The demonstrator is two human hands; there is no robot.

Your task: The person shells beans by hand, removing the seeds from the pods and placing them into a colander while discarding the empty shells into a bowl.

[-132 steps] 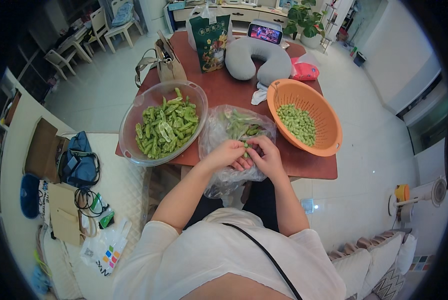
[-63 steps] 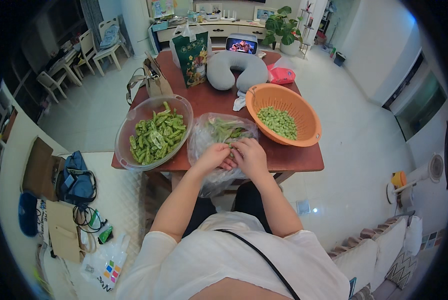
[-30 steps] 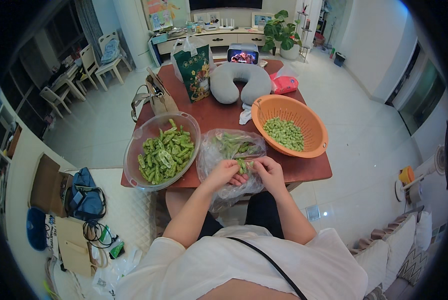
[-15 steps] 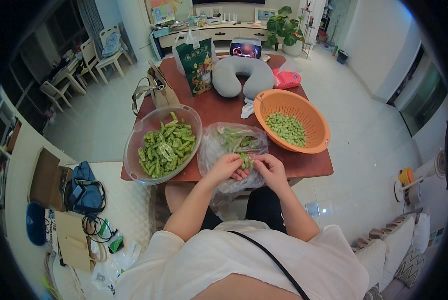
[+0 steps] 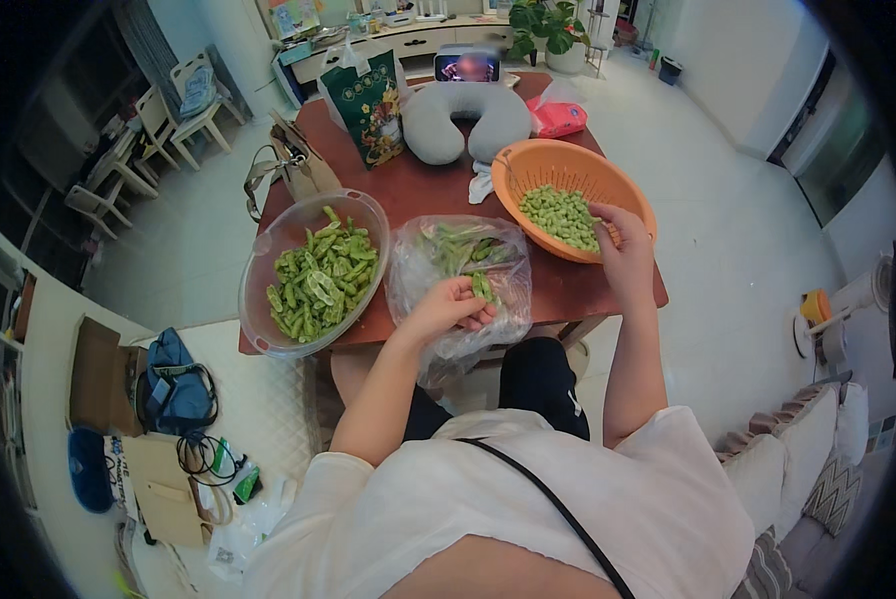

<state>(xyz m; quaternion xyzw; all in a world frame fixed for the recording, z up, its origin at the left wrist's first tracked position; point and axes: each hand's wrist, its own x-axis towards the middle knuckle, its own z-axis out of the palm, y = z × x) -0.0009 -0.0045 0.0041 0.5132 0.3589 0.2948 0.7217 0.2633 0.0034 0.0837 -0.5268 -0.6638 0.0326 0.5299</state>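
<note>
A green soybean pod (image 5: 483,288) is pinched in my left hand (image 5: 454,305), above a clear plastic bag (image 5: 408,270) that holds more pods and leafy green bits. My right hand (image 5: 625,250) reaches over the right rim of an orange colander (image 5: 528,160). Its thumb and forefinger look parted just above the shelled green beans (image 5: 560,215) in the bottom; no bean shows clearly between them. To the left, a clear plastic basin (image 5: 258,290) is heaped with green pods (image 5: 326,275), some split and pale inside.
Along the far side of the red-brown table (image 5: 428,200) are a handbag (image 5: 303,165), a green gift bag (image 5: 370,110), a grey neck pillow (image 5: 463,120), a lit screen (image 5: 468,68) and a pink packet (image 5: 558,115). A blue bag (image 5: 176,379) lies on the seat at left.
My right hand has left the pod beside my left hand and moved right and away from me to the colander. My left hand keeps the pod over the bag. The whole view has shifted slightly.
</note>
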